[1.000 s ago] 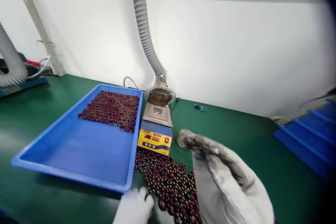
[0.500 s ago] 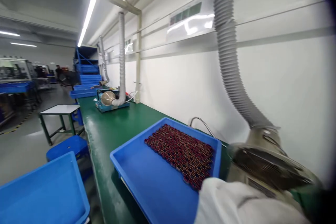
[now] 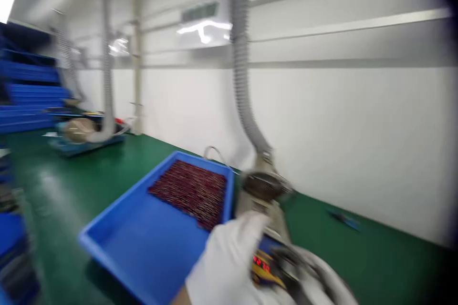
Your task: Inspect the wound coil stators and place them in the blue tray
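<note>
My left hand [image 3: 232, 252], in a white glove, reaches in from the bottom, in front of the tray's right corner. Its fingers are smeared by motion, and whether they hold anything cannot be made out. Just right of it is a device with a yellow panel [image 3: 266, 269] and a red digital display. A blurred white shape, apparently my gloved right hand [image 3: 339, 286], lies at the lower right by dark, metallic-looking parts [image 3: 291, 267]; its fingers are unclear. A blue tray [image 3: 118, 252] holds closely packed rows of small dark-red parts [image 3: 189, 190] along its far side.
A fume hood [image 3: 263, 186] on a ribbed grey hose [image 3: 243, 81] stands behind the device. A blue-handled tool [image 3: 345, 220] lies on the green bench [image 3: 318, 243] at right. Another hose unit [image 3: 78, 128] and stacked blue trays [image 3: 34, 88] are farther left.
My view has swung right, so the tray and hose sit farther left. The left glove and the device's lit display now show more fully; the blue tray at the lower left has mostly left view.
</note>
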Demonstrator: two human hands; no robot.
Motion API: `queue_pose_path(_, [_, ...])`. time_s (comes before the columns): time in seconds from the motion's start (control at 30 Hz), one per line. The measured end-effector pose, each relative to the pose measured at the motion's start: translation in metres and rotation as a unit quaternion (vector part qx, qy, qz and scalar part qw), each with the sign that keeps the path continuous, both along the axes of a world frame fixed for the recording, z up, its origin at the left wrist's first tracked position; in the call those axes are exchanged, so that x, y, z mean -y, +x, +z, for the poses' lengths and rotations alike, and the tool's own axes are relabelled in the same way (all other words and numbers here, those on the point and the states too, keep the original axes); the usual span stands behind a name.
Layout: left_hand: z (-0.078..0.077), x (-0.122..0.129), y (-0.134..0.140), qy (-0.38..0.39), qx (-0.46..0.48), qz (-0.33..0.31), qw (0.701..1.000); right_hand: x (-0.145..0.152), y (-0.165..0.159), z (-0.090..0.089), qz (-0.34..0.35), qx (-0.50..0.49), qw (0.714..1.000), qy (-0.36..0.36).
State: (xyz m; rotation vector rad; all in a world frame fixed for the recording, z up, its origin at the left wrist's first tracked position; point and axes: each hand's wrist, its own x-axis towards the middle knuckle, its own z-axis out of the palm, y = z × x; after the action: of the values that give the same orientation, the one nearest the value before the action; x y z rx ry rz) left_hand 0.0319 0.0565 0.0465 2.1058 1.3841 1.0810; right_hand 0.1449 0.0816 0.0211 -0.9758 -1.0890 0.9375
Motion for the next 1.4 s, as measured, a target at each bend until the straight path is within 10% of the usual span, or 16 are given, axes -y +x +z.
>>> queue_pose_path(0.3, [-0.016,-0.022,0.007,0.034,0.164,-0.094,0.981,0.010,0.033,0.010,0.090,-0.014,0.993,0.079])
queue_pose_path(0.63, [-0.016,-0.024,-0.002,0.233,0.086,-0.144,0.958,0.010,0.038,0.012,0.143,-0.015,0.981,0.128])
queue_pose_path(0.83, [-0.013,-0.017,0.000,0.364,-0.029,-0.056,0.929,0.014,0.028,0.013,0.145,-0.107,0.982,0.057])
queue_pose_path(1.2, [-0.012,-0.016,-0.001,0.313,0.042,-0.051,0.947,0.000,0.014,-0.019,0.166,-0.175,0.970,0.034])
queue_pose_path(1.4, [-0.011,-0.017,-0.004,0.270,0.061,-0.126,0.953,0.009,0.034,0.002,0.166,-0.073,0.981,0.072])
